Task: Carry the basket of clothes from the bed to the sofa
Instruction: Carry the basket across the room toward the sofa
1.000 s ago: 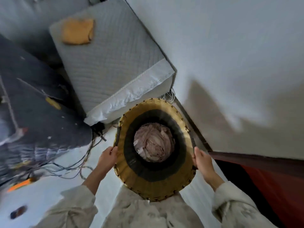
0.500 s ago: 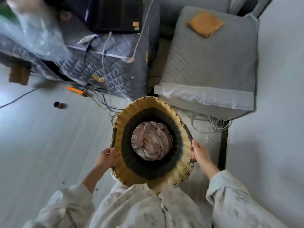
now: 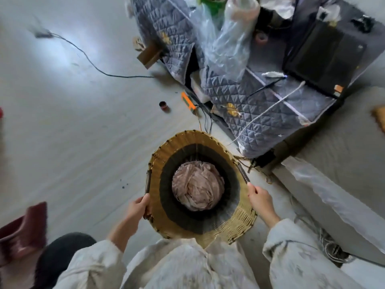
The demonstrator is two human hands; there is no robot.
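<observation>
A round woven basket (image 3: 166, 155) with a tan rim and a dark inner band hangs in front of my body above the pale floor. Crumpled pink clothes (image 3: 198, 187) lie at its bottom. My left hand (image 3: 138, 206) grips the dark handle on the basket's left rim. On the right rim, my right hand (image 3: 260, 197) holds the other dark handle. My pale sleeves and top fill the bottom of the view.
A table under a grey quilted cover (image 3: 260, 101) stands ahead to the right, with plastic bags (image 3: 229, 38) and a black laptop (image 3: 325, 57) on it. Cables (image 3: 100, 68), an orange device (image 3: 187, 101) and a small dark jar (image 3: 163, 105) lie on the floor. A grey cushioned seat (image 3: 343, 163) is at right, a dark red object (image 3: 25, 230) at lower left.
The view has swung left: the grey cushioned seat slid off to the right and the quilted table came to the centre top. Both hands kept their hold on the basket.
</observation>
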